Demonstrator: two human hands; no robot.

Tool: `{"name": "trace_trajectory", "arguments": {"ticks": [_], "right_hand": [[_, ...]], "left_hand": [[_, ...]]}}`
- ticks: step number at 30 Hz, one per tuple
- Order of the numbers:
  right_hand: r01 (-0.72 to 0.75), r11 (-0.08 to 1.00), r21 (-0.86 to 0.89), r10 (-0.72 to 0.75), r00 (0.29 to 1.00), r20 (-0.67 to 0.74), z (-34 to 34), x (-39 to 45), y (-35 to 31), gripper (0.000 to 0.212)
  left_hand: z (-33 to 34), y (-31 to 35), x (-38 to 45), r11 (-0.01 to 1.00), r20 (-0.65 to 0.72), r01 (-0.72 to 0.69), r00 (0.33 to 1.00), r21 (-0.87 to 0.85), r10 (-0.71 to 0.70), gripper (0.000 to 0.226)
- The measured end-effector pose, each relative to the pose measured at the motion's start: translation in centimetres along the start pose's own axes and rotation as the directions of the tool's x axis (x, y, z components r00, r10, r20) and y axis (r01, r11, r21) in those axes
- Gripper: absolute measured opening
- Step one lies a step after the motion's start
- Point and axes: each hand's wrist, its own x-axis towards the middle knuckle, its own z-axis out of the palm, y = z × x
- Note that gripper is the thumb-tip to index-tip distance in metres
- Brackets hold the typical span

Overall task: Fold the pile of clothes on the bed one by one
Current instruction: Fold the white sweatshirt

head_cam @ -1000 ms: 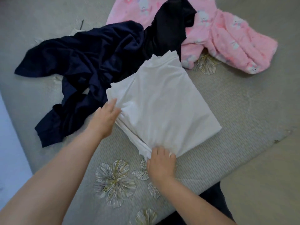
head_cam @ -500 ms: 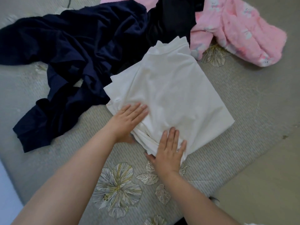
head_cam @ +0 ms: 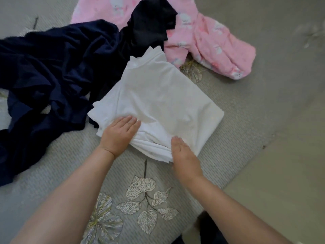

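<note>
Navy garment (head_cam: 52, 81) crumpled, soft knit, on the left of the bed (head_cam: 237, 106). Left hand (head_cam: 119, 134) lies flat, fingers straight, on the folded white garment (head_cam: 158, 103) mid-bed. Right hand (head_cam: 184, 155) flat against its layered near edge. Fleecy pink printed garment (head_cam: 211, 43) lies rumpled beyond, on the right. No legible writing.

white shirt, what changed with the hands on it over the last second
The left hand moved from the folded white shirt's left edge onto its top, fingers flat. The right hand went from the near edge up onto the cloth, then back to the near right corner, edge-on against the layers. The shirt stayed folded; the navy garment and pink pyjamas stayed put.
</note>
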Motion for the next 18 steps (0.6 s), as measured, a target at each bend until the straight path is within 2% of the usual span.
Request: {"name": "trace_trajectory", "arguments": {"ticks": [2, 3, 5, 6, 8, 9, 12, 16, 18], "right_hand": [[0.006, 1.0, 0.005, -0.006, 0.999, -0.038, -2.5, -0.8, 2.3, 0.064], [0.003, 1.0, 0.006, -0.002, 0.998, -0.056, -3.8, -1.3, 3.6, 0.065], [-0.006, 1.0, 0.015, 0.008, 0.997, -0.079, -6.6, -2.2, 6.4, 0.066], [-0.007, 1.0, 0.026, 0.009, 0.997, -0.072, -8.1, -2.7, 8.0, 0.067], [0.001, 0.998, 0.063, -0.001, 1.0, 0.001, -11.1, -3.8, 11.5, 0.066], [0.01, 0.997, 0.082, -0.015, 0.998, 0.056, -12.6, -4.4, 13.4, 0.065], [0.032, 0.996, 0.086, -0.046, 0.985, 0.164, -16.3, -6.6, 18.6, 0.06], [0.046, 0.999, 0.006, -0.046, 0.996, 0.081, -20.5, -9.1, 25.4, 0.051], [0.08, 0.996, -0.025, -0.077, 0.993, 0.089, -21.5, -10.0, 28.1, 0.043]], "left_hand": [[-1.6, 1.7, 2.0, 0.999, 0.011, 0.033, 0.999, 0.016, -0.033, 0.028], [-2.6, 2.6, 3.4, 0.999, 0.031, 0.051, 0.998, 0.019, -0.052, 0.035], [-4.8, 4.4, 6.3, 0.998, 0.185, 0.051, 0.981, 0.033, -0.056, 0.058], [-5.9, 5.3, 7.9, 0.998, 0.304, 0.043, 0.951, 0.043, -0.054, 0.062], [-8.7, 7.5, 11.1, 0.997, 0.539, 0.07, 0.838, 0.037, -0.079, 0.055], [-10.1, 9.1, 12.7, 0.998, 0.591, 0.048, 0.804, 0.034, -0.059, 0.048], [-13.6, 14.2, 16.8, 0.999, 0.659, -0.001, 0.752, 0.033, -0.021, 0.039], [-16.3, 21.0, 21.6, 0.998, 0.62, 0.043, 0.782, 0.05, -0.065, 0.03], [-16.5, 23.9, 22.9, 0.995, 0.641, 0.083, 0.76, 0.062, -0.103, 0.03]]}}
